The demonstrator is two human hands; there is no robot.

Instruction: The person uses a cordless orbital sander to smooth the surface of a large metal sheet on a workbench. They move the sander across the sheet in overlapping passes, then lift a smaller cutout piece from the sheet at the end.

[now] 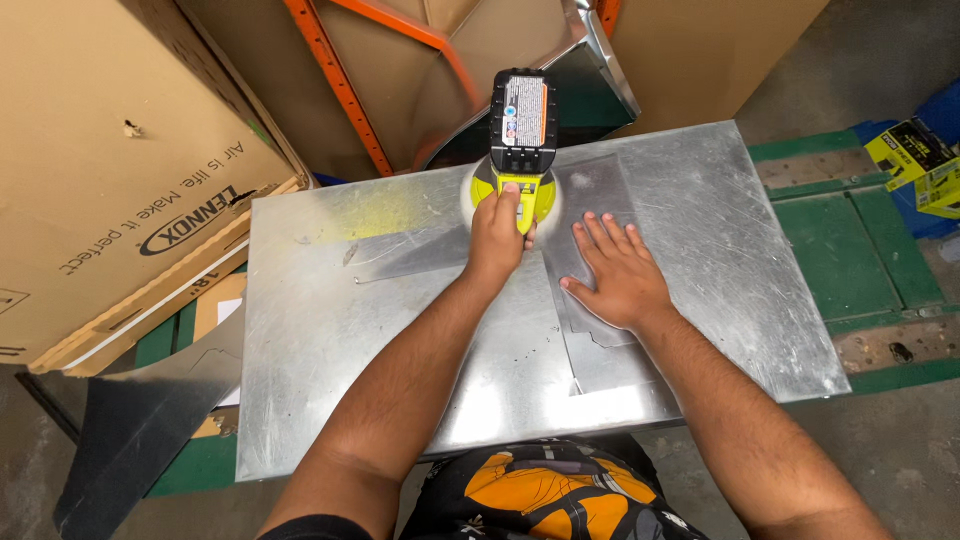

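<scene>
Sheet metal (330, 330) beneath left hand (497, 235) gripping power tool (520, 150), right hand (615, 270) fingers spread flat.

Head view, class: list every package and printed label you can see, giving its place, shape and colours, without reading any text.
Large cardboard box: left, brown, tilted, dark print.
Warning label: on the power tool's black battery, rectangular, white and orange.
Small carton: right edge, yellow-green and black, lying flat.
Cardboard box: top right, plain brown.

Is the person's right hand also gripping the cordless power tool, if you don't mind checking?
No, the right hand lies flat, fingers spread, on a cut sheet-metal piece, while only the left hand holds the yellow-green power tool.
</scene>
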